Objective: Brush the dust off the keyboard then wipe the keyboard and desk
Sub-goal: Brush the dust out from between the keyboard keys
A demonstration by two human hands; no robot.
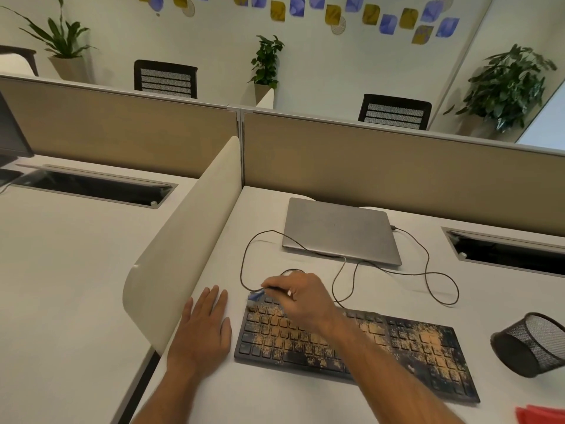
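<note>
My right hand (pixel 301 296) pinches a small blue brush (pixel 255 295) at the dusty black keyboard's (pixel 351 347) ten o'clock corner; my left hand (pixel 203 327) lies flat on the white desk (pixel 275 393).

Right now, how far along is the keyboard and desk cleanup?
Barely begun. Done: nothing visible; orange dust still covers most of the keyboard. In hand: the right hand holds a small blue brush at the keyboard's far left corner, while the left hand rests flat on the desk. Left: brushing the remaining keys, then wiping keyboard and desk, perhaps with the red cloth at the near right edge.
</note>
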